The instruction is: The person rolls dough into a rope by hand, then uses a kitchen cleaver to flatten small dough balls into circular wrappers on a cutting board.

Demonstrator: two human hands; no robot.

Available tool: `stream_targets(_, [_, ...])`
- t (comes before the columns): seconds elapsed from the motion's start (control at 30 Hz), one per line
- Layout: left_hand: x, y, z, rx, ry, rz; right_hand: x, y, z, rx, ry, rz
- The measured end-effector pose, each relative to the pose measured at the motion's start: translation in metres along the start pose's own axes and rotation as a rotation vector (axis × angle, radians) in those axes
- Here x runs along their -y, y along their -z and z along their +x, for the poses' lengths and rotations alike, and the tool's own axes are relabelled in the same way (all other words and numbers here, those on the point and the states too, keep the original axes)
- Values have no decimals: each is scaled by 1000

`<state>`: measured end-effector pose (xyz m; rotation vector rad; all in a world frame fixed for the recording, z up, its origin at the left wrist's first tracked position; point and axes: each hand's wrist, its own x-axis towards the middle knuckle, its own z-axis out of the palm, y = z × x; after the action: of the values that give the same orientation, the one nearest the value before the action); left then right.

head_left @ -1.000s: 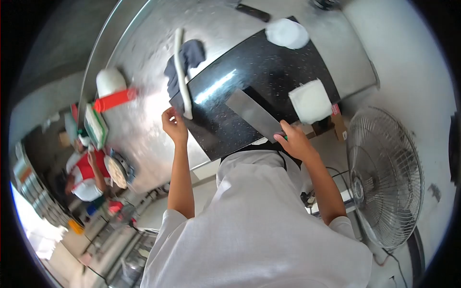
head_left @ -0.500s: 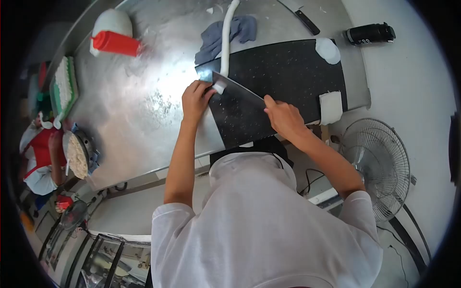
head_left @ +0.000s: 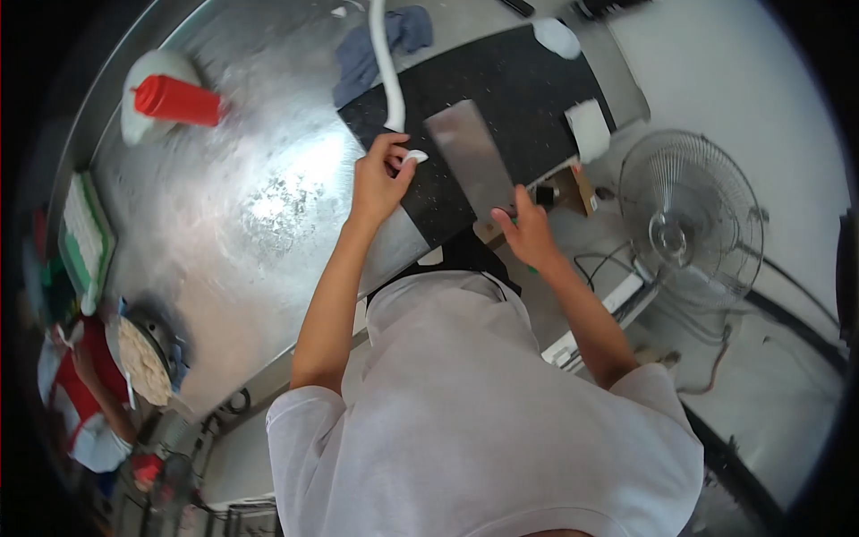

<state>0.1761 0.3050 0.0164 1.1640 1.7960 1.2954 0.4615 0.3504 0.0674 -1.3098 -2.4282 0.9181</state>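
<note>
our nearly closed left grip [head_left: 378, 185] pinches a small white doughy piece [head_left: 416, 157] near the long white doughy rope [head_left: 386, 67], best clear of the broad steel cleaver [head_left: 472, 150] in our closed right grip [head_left: 534, 236].

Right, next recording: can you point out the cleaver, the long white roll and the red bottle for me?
Cleaver [head_left: 471, 150]: head view, flat of the blade.
Long white roll [head_left: 385, 64]: head view, mid-length.
Red bottle [head_left: 179, 100]: head view, side of its body.
</note>
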Motion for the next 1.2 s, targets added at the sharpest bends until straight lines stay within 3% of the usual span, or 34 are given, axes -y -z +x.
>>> stream_targets(0.03, [-8, -12, -2, 105, -28, -55, -8, 0, -19, -130, 25, 93])
stream_targets(0.1, [-33, -33, 0, 388, -94, -33, -30, -3, -68, -216, -234, 238])
stream_targets(0.2, [-16, -84, 8, 542, -259, 283, -40, 0, -118, -377, -454, 316])
stream_targets(0.23, [-6, -95, 15, 580, -167, 323, -41, -1, -130, -432, -500, 318])
stream_targets(0.33, [-43, -90, 45, 717, -45, 583, -23, 9, -141, -495, -543, 303])
stream_targets(0.4, [-34, -100, 42, 750, -36, 705, -21, 1, -154, -542, -556, 312])
stream_targets(0.5, [-72, -108, 60, 814, 68, 893, -21, -2, -129, -607, -537, 491])
stream_targets(0.6, [-82, -120, 65, 875, -48, 1110, -36, 11, -107, -562, -588, 628])
stream_targets(0.63, [-85, -122, 68, 947, -163, 1104, -39, 21, -103, -557, -592, 641])
stream_targets(0.73, [-74, -143, 86, 1169, -156, 698, -67, 47, -88, -589, -541, 593])
stream_targets(0.87, [-74, -189, 37, 688, -482, 643, -95, 90, -71, -602, -544, 608])
stream_targets(0.97, [-57, -180, 24, 746, -572, 830, -125, 109, -58, -591, -601, 651])
stream_targets(1.2, [-36, -169, 23, 657, -463, 682, -165, 118, 11, -668, -644, 858])
